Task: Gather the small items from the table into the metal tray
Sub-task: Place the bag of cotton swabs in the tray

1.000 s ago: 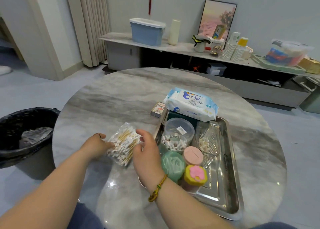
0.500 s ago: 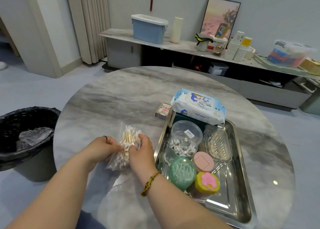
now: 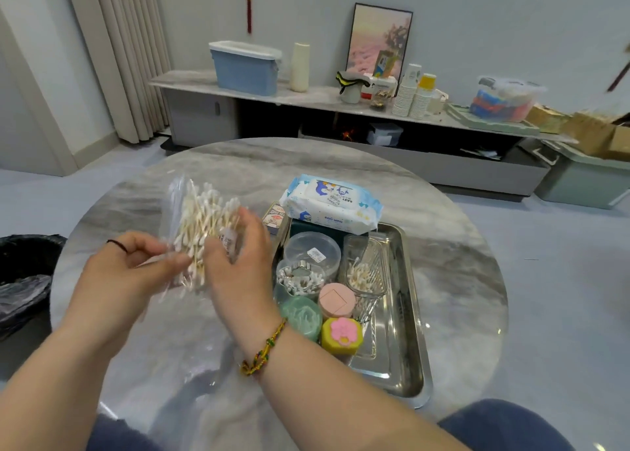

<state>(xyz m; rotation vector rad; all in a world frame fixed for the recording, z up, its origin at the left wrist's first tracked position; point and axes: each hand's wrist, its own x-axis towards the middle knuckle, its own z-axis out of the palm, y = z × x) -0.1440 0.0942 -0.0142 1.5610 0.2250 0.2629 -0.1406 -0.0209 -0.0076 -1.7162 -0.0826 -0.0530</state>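
I see the clear bag of cotton swabs lifted off the worktop, pinched between my left hand at its lower edge and my right hand, fingers closed on its right side; the metal tray sits just right of the right hand, already crowded. A wipes pack lies across the tray's far end, beyond the right hand's fingertips; a small box sits beside it.

home living room: curtain, low sideboard

Clear swab bag beside tray
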